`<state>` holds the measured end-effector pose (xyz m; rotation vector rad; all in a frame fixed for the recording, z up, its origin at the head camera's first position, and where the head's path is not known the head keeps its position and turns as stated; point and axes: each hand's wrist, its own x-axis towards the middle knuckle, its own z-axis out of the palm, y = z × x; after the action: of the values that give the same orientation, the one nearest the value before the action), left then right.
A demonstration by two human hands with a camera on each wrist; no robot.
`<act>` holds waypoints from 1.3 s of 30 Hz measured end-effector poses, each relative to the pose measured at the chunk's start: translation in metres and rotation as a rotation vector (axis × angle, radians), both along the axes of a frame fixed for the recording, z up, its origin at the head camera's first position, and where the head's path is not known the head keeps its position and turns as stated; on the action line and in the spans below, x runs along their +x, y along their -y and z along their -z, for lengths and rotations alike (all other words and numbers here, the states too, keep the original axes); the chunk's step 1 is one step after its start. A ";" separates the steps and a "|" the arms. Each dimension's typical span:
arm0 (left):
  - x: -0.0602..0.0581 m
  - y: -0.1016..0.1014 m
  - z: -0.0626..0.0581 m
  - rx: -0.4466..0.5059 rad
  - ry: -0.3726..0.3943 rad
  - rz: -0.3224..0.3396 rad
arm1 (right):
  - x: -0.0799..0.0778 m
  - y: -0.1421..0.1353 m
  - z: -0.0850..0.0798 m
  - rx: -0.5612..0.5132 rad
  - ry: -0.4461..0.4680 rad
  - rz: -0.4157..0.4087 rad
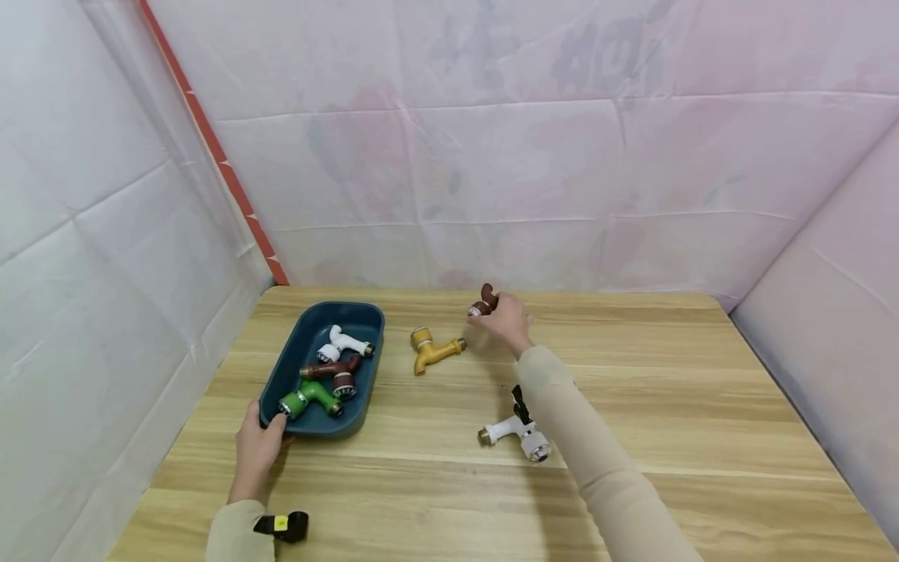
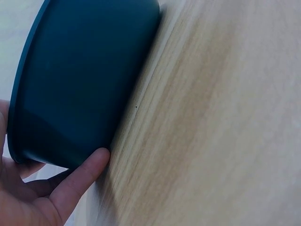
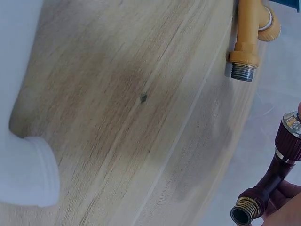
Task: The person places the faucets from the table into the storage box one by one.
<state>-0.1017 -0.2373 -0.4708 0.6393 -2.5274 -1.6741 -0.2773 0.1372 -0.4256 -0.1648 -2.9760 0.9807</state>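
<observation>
My left hand (image 1: pixel 257 446) grips the near left corner of a dark teal plastic tub (image 1: pixel 354 314), thumb at the rim. In the left wrist view its fingers lie against the tub's outer wall (image 2: pixel 89 84). Inside the tub lie a white tap (image 1: pixel 351 343), a brown tap (image 1: pixel 325 368) and a green tap (image 1: pixel 314 392). Near the table's back edge my right hand (image 1: pixel 507 318) holds another brown tap (image 1: pixel 485 303) by its body. Its threaded brass end (image 3: pixel 247 210) shows in the right wrist view, above the table surface.
A yellow tap (image 1: pixel 437 353) lies between the tub and my right hand. Nearer the front, a white tap (image 1: pixel 516 431) with a black handle rests by my right forearm. Cloth-covered walls (image 1: pixel 492 172) enclose the wooden table (image 1: pixel 421 499) at the back and sides.
</observation>
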 end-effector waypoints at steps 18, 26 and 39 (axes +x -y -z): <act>0.001 0.004 -0.001 0.008 0.016 0.009 | 0.012 0.011 -0.010 -0.050 -0.041 -0.023; 0.000 0.003 0.000 0.000 0.007 0.006 | 0.015 0.012 -0.011 -0.086 -0.047 -0.037; 0.001 0.001 0.000 -0.020 -0.016 -0.005 | 0.017 0.013 -0.017 -0.085 -0.082 -0.045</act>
<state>-0.1012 -0.2384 -0.4708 0.6275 -2.5270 -1.6432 -0.2603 0.1240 -0.4086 -0.0565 -2.8784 1.0911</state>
